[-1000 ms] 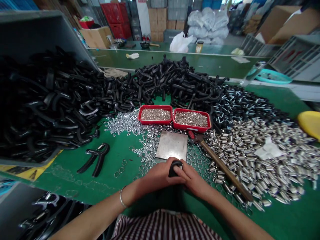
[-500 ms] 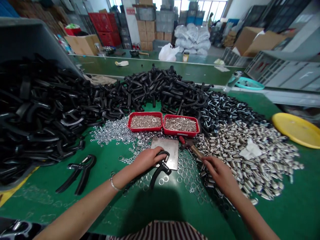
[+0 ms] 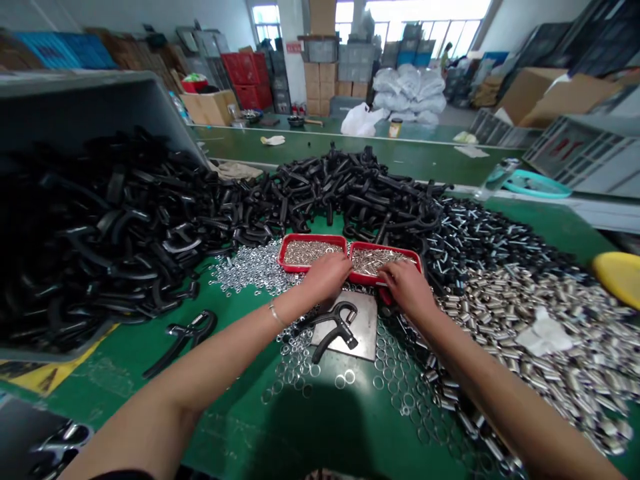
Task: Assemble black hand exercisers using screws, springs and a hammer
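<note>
The fingers (image 3: 346,265) of the left hand (image 3: 326,275) bunch together at the near right corner of a red tray of small bits (image 3: 293,268); I can't tell whether they grip anything. The right hand (image 3: 409,285) curls its fingers, bent close, over the near edge of a red tray of pins (image 3: 365,277); their hold is hidden too. A black hand grip (image 3: 342,327) lies on the metal plate (image 3: 367,320), below and apart from both sets of fingers. Thin rings (image 3: 395,385) dot the green desk (image 3: 240,427) around; farther off rises a heap of black handles (image 3: 360,180).
</note>
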Tool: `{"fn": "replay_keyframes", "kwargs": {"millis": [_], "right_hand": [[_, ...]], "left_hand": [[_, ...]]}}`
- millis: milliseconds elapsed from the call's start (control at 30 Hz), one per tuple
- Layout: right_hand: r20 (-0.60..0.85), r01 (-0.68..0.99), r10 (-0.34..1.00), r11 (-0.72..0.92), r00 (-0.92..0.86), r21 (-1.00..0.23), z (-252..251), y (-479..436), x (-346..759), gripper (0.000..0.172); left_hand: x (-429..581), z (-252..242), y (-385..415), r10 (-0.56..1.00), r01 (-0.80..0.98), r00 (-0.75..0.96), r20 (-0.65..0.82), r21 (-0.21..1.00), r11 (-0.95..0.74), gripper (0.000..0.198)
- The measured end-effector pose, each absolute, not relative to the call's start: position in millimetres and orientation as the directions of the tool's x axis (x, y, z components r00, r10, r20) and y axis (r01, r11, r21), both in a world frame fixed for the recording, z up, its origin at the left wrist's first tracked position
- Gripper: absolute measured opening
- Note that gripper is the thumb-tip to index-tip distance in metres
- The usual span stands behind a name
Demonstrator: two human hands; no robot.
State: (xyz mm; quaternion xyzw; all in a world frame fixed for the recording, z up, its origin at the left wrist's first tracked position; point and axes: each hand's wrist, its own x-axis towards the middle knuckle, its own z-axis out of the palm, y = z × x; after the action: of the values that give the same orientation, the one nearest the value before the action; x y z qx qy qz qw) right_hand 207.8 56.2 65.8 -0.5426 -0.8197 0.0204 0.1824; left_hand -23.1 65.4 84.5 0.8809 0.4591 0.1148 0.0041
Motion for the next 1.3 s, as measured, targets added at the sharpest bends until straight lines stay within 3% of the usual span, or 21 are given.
{"fn": "replay_keyframes", "kwargs": {"millis": [200, 333, 567, 700, 833, 1000, 1133, 1300], "right_hand": [[0.17, 0.932, 0.929, 0.349, -0.329, -0.1, 65, 111, 189, 0.017], [0.175, 0.932, 0.93, 0.345, -0.323, -0.114, 47, 117, 193, 0.015], [0.315, 0.913, 0.908, 0.35, -0.276, -0.209, 39, 113, 196, 0.023], [0.299, 0.905, 0.912, 0.355, -0.28, -0.234, 41, 113, 196, 0.022], [0.229, 0.933, 0.923, 0.341, -0.309, -0.115, 47, 113, 194, 0.019], [0.167, 0.924, 0.912, 0.381, -0.374, -0.01, 57, 109, 186, 0.025], [0.136, 0.902, 0.893, 0.43, -0.43, 0.033, 65, 106, 175, 0.029], [0.124, 0.879, 0.871, 0.473, -0.476, 0.057, 73, 104, 171, 0.028]], "left_hand": [[31, 69, 121, 0.796, 0.804, 0.583, 0.159, 0.024, -0.594, 0.021], [34, 57, 126, 0.814, 0.824, 0.551, 0.186, 0.037, -0.566, 0.024], [32, 54, 117, 0.809, 0.827, 0.54, 0.23, 0.033, -0.562, 0.024], [35, 53, 119, 0.805, 0.831, 0.531, 0.265, 0.021, -0.556, 0.025], [31, 57, 113, 0.785, 0.827, 0.527, 0.326, 0.014, -0.561, 0.025], [3, 61, 71, 0.795, 0.825, 0.476, 0.375, 0.123, -0.552, 0.024], [-26, 54, 33, 0.827, 0.829, 0.473, 0.305, 0.166, -0.535, 0.023], [-38, 41, 20, 0.862, 0.86, 0.496, 0.106, 0.08, -0.505, 0.021]]}}
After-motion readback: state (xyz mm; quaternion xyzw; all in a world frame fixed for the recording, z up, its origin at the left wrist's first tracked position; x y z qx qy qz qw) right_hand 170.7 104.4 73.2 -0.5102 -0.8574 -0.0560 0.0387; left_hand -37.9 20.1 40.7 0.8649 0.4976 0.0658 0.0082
